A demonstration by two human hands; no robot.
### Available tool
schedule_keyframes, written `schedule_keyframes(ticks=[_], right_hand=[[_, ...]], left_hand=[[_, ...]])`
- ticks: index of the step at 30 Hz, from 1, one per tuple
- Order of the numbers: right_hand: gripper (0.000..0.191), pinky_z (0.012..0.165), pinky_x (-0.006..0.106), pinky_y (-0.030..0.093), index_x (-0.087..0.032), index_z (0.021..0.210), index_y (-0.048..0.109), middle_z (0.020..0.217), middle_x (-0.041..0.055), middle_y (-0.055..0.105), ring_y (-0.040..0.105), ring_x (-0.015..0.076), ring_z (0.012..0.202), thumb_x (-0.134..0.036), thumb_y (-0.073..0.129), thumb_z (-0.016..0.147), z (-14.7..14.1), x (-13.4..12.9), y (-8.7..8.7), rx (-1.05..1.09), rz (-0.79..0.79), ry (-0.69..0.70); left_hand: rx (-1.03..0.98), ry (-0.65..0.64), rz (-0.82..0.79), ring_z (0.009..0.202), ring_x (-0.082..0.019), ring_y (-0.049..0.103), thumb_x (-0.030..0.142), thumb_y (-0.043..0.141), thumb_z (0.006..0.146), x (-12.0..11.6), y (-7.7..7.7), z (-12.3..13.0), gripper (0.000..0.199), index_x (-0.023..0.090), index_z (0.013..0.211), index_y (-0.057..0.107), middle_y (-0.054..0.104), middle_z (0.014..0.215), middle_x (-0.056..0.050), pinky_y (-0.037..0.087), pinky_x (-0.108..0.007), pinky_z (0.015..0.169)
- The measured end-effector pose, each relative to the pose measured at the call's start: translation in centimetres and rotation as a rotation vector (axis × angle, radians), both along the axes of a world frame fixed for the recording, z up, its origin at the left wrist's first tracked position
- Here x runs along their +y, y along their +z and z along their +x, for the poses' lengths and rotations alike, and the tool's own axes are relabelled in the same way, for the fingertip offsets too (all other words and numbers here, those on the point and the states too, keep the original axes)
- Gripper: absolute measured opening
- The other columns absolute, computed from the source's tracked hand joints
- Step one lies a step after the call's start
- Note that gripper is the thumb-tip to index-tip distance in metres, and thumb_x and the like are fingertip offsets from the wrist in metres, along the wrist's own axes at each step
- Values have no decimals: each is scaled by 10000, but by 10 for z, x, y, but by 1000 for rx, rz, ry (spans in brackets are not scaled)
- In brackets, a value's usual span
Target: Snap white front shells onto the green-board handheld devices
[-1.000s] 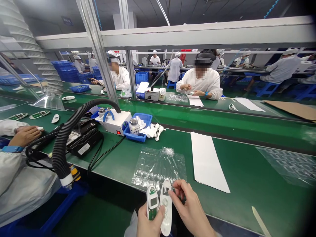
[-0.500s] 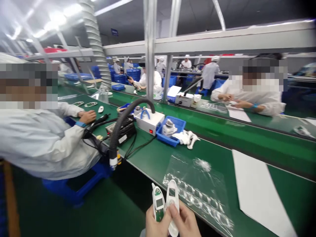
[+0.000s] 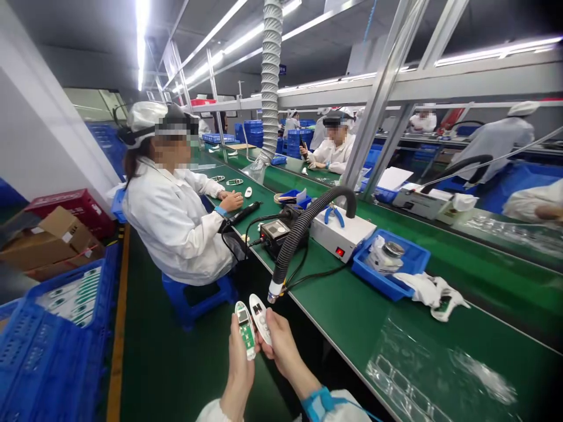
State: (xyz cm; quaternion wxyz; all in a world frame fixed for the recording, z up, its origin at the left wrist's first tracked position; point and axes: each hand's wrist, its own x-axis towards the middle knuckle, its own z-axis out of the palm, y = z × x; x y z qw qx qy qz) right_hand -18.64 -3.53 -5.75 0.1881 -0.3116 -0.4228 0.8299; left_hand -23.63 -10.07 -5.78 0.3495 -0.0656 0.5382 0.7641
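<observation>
My left hand [image 3: 238, 360] is closed round a white half shell with a green circuit board [image 3: 246, 331] in it; a small dark screen shows near its upper end. In my right hand [image 3: 279, 340] is a white oval plastic cover [image 3: 260, 319] with a dark window. The two parts are side by side, tilted, in front of the bench edge. Just above them hangs the white nozzle of a black flexible hose [image 3: 275, 291]. A blue strap [image 3: 319, 403] circles my right wrist.
The green bench [image 3: 316, 299] holds a white box with a red switch [image 3: 341, 234], a blue tray [image 3: 409, 269] and clear plastic blister sheets [image 3: 404, 375]. A co-worker [image 3: 176, 205] sits at the left. Blue crates [image 3: 57, 357] with circuit boards stand at lower left.
My view has swung left, bringing the crates and cartons into sight. Both hands still hold the two parts, now farther from the bench and more fully visible, with the cover turned over.
</observation>
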Motion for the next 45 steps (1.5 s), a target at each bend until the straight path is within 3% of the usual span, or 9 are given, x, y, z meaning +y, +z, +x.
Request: schedule_keyframes(ticks=[6, 14, 19, 23, 27, 32, 38, 42, 45], right_hand=[[631, 277, 153, 123, -167, 681, 518, 388, -55, 500, 326, 34, 256, -798, 550, 687, 33, 9, 1, 11, 83, -119], [601, 279, 172, 181, -165, 747, 557, 365, -62, 477, 378, 68, 272, -766, 550, 721, 18, -2, -4, -7, 178, -83], [649, 298, 172, 155, -153, 678, 557, 388, -45, 498, 330, 39, 281, -799, 520, 708, 44, 1, -9, -36, 213, -100], [663, 319, 172, 124, -144, 670, 555, 422, -23, 544, 318, 20, 272, -803, 499, 724, 81, 4, -5, -49, 139, -101], [594, 351, 172, 156, -120, 699, 598, 532, 27, 624, 397, 32, 315, -712, 592, 752, 117, -3, 6, 37, -75, -141], [456, 492, 215, 384, -119, 810, 698, 729, 79, 690, 559, 113, 532, -573, 676, 777, 157, -17, 23, 202, -246, -207], [479, 746, 286, 497, -174, 1043, 740, 949, 102, 725, 646, 213, 825, -565, 688, 770, 197, -25, 37, 83, -29, -196], [569, 1046, 392, 403, -248, 1246, 643, 1224, 89, 667, 592, 282, 1146, -504, 740, 747, 211, -27, 40, 83, 120, -234], [597, 1097, 426, 359, -248, 1257, 632, 1298, 92, 625, 546, 300, 1224, -505, 753, 731, 219, -27, 38, 83, 176, -270]], left_hand=[[5, -86, -18, 375, -76, 390, 703, 550, 748, 22, 2, 27, 565, 147, 659, 592, 473, 434, 36, 259, -169, 344], [29, -20, -58, 375, -80, 398, 743, 531, 723, 10, 4, 21, 587, 159, 679, 575, 458, 429, 50, 261, -171, 342], [62, -104, -37, 359, -85, 393, 726, 519, 749, 19, 3, 23, 572, 169, 618, 538, 460, 422, 41, 273, -181, 335], [39, -170, 5, 373, -74, 381, 698, 527, 770, 28, -2, 28, 540, 171, 655, 542, 445, 453, 55, 258, -174, 348], [-36, -251, 17, 396, -61, 380, 682, 504, 800, 15, -3, 47, 546, 148, 730, 593, 479, 523, 40, 245, -174, 364], [-112, -344, 66, 537, -89, 493, 593, 623, 782, -9, 12, 79, 497, 148, 1001, 649, 595, 748, -15, 385, -206, 463], [-1, -501, 42, 848, -167, 607, 469, 708, 773, -10, 35, 113, 394, 171, 1028, 666, 663, 870, -47, 474, -242, 790], [222, -651, 61, 878, -200, 622, 473, 635, 830, -1, 47, 136, 382, 172, 1066, 621, 682, 960, -78, 477, -268, 787], [297, -693, 45, 927, -211, 623, 473, 639, 825, 7, 53, 152, 402, 166, 1080, 591, 676, 1016, -99, 480, -273, 835]])
